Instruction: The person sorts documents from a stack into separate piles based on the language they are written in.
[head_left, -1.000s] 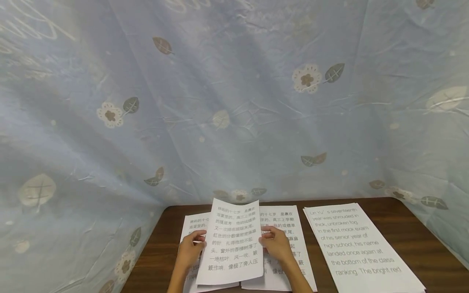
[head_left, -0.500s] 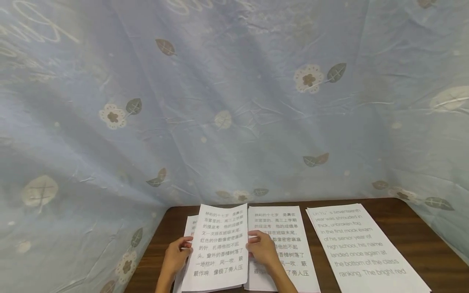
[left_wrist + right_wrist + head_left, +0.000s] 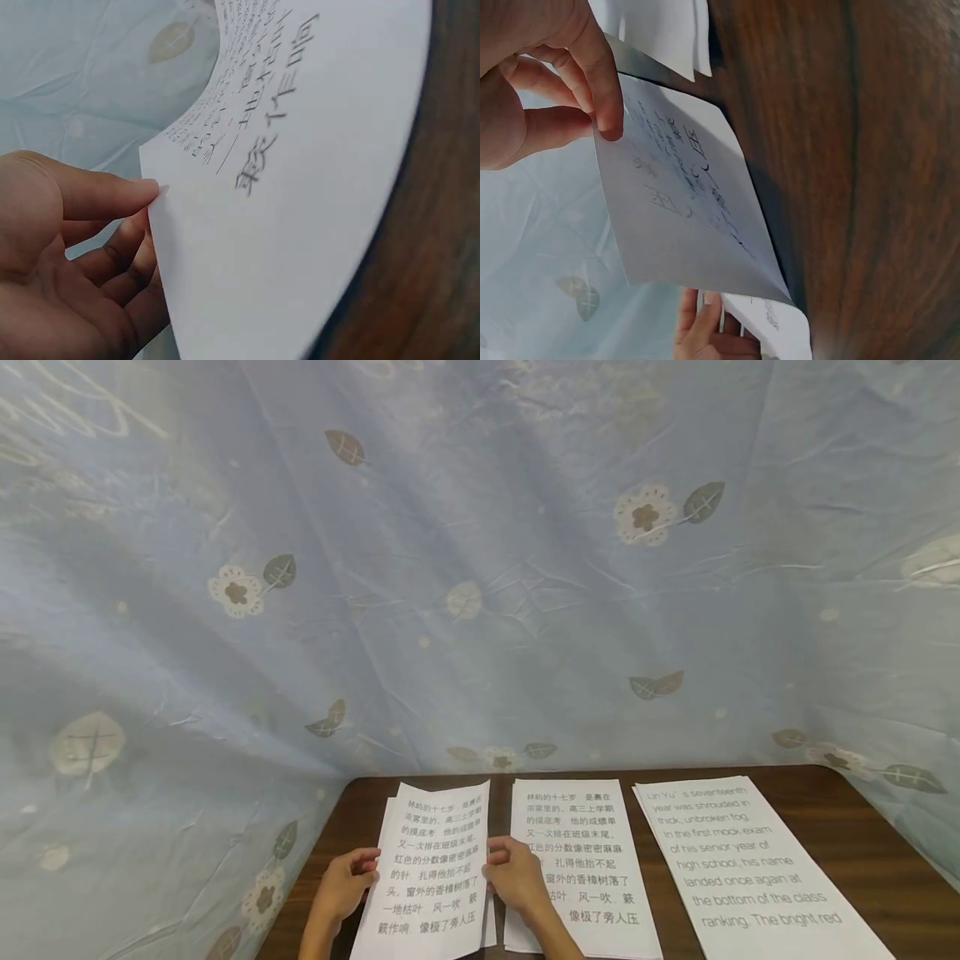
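Note:
A white sheet of paper with printed Chinese text is held raised over a paper stack at the table's left. My left hand pinches its left edge between thumb and fingers, and in the left wrist view the sheet bows away from that thumb. At the opposite edge, my right hand grips the sheet; the right wrist view shows thumb and fingers closed on the paper. Most of the lower stack is hidden under the sheet. Just right of it lies a second Chinese-text stack, partly covered by my right hand.
A stack of English-text sheets lies slightly fanned at the right of the dark wooden table. Behind and to the left hangs a pale blue curtain-like cloth with leaves and flowers, close to the table's edge.
Both hands have carried the sheet leftward and lower, from across the two Chinese-text stacks to over the left one. More of the middle stack shows now. Both hands keep their hold.

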Motion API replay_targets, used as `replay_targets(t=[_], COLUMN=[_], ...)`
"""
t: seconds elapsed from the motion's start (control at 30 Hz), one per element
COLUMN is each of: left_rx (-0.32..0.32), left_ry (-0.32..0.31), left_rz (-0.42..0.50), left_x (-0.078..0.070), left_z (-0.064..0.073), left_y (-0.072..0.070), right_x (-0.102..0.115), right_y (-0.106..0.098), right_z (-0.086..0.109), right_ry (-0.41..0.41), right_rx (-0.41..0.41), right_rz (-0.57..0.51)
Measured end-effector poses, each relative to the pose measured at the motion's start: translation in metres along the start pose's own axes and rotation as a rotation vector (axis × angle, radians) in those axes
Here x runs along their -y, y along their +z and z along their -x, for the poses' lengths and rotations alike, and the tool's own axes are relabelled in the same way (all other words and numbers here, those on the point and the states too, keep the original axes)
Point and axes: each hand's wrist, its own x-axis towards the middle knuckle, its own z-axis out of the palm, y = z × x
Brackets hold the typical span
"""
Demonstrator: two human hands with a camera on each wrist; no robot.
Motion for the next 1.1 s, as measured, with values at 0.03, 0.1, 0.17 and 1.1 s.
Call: replay_targets(t=[0.03,0.1,0.17,1.1], left_rx=[-0.004,-0.017,-0.043,-0.193], left_ry=[0.000,0.003,0.013,0.054], left_rz=[-0.004,-0.011,-0.026,-0.088], left_x=[0.000,0.001,0.002,0.007], left_z=[-0.001,-0.003,-0.006,-0.011], left_y=[0.000,0.000,0.001,0.007], right_x=[0.000,0.000,0.000,-0.010], right_y=[0.001,0.003,0.003,0.006], right_z=[-0.001,-0.002,-0.003,-0.013], right_ry=[0.005,0.009,0.008,-0.108], right_rx=[0.000,-0.004,-0.011,-0.076], right_rz=[0.003,0.017,0.031,0.207])
